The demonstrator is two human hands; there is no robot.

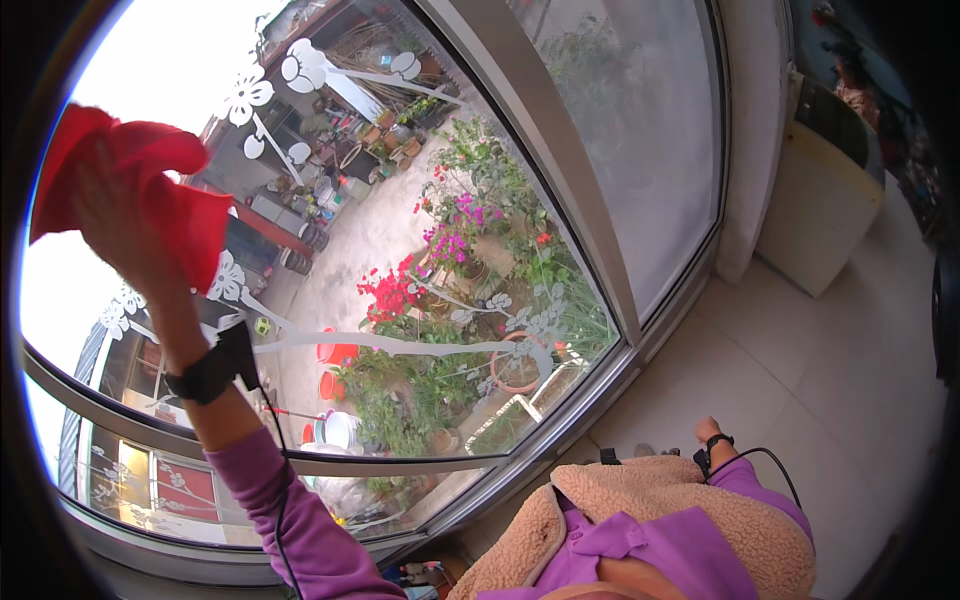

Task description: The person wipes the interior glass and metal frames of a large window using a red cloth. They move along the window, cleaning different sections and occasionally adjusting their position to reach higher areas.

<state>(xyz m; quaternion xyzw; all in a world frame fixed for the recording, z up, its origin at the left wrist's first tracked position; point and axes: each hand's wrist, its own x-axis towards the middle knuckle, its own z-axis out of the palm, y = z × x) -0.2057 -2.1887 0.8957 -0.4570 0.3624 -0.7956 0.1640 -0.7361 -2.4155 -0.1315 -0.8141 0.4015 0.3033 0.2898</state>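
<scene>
My left hand (112, 217) is raised high at the left, spread over a bunched red cloth (184, 214). It holds the cloth up at the glass window pane (322, 300), which bears white flower-and-branch decals (390, 345). The far edge of the cloth runs into the dark rim of the view, and the hand is slightly blurred. Low on the right, my right hand (706, 429) hangs beside my body above the tiled floor, its fingers curled in and nothing visible in them. Both wrists wear black straps with cables.
A grey metal frame post (555, 142) divides this pane from another glass panel (622, 135). At the right stands a pale cabinet-like appliance (817, 195) on the floor tiles (750, 375). Beyond the glass are flowering plants (394, 289), red buckets (336, 347) and potted plants. Small items (420, 574) lie near the sill below.
</scene>
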